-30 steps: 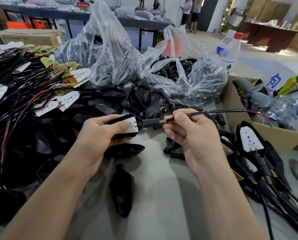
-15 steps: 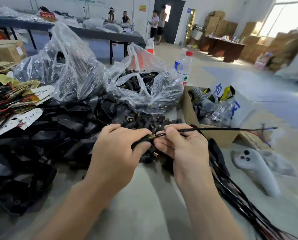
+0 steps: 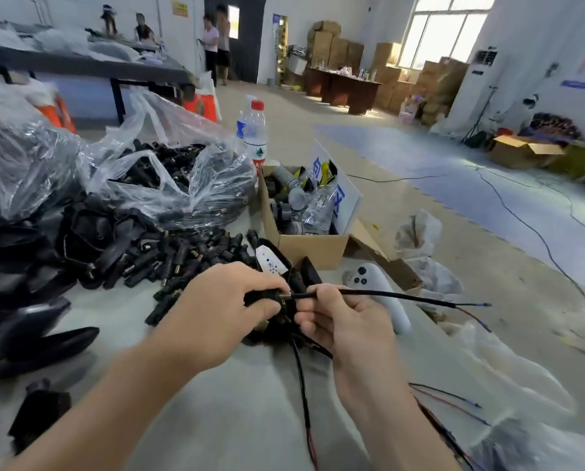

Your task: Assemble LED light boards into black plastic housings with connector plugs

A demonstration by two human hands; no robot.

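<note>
- Both hands have carried the piece off to the right since a second ago. The white board that showed at the left fingertips then is now covered by the curled fingers.
- The left hand point(image 3: 223, 314) is wrapped round the black plastic connector plug point(image 3: 263, 297), thumb and fingers closed over its stem. Whether a housing sits deeper in that palm cannot be told.
- Just right of that grip, the right hand point(image 3: 348, 324) pinches the thin black sheathed cable point(image 3: 386, 294) between thumb and forefinger, close to the small brass collar point(image 3: 286, 295) where cable meets plug.
- Pinching so near the joint likely keeps the limp cable stiff enough to push or seat, while the left hand braces the plug against it.
- Out beyond the right hand's pinch the cable runs free in the air, ending in bared red and blue wire tips, so nothing drags on it.
- Just behind the two grips lies a white dotted LED board point(image 3: 271, 264) already seated in its black housing. Directly beneath them lie black leads with red cores point(image 3: 304, 396), which looks like a pile of finished pieces.
- Behind and to the left of the left hand is the heap of loose black plugs point(image 3: 185, 256), within easy reach for the next one.
- Further left lie empty black teardrop housings point(image 3: 46, 341).
- This unit seems nearly done, with the plug joint being settled over the finished pile.
</note>
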